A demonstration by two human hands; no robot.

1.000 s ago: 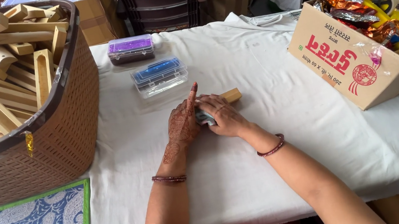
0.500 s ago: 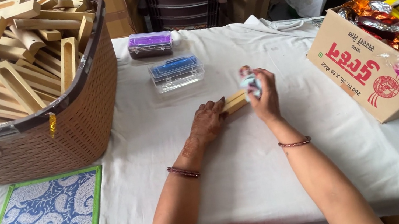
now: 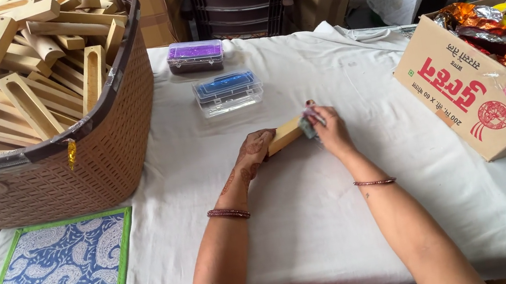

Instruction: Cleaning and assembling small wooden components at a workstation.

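Note:
My left hand (image 3: 254, 153) grips one end of a small pale wooden block (image 3: 284, 135) that lies on the white tablecloth (image 3: 309, 222). My right hand (image 3: 331, 128) is at the block's other end and pinches a small shiny wrapped piece (image 3: 310, 120) between its fingers, pressed against the block. Both wrists wear thin bangles.
A large brown woven basket (image 3: 95, 149) full of wooden blocks stands at the left. Two clear plastic boxes, one blue (image 3: 228, 91) and one purple (image 3: 195, 55), sit behind the hands. A cardboard box (image 3: 474, 96) of foil packets stands at the right. A blue patterned mat (image 3: 59, 263) lies front left.
The hands shifted from pressing together on the block; my right hand lifted the small shiny piece and now holds it at the block's right end, while my left holds the block steady.

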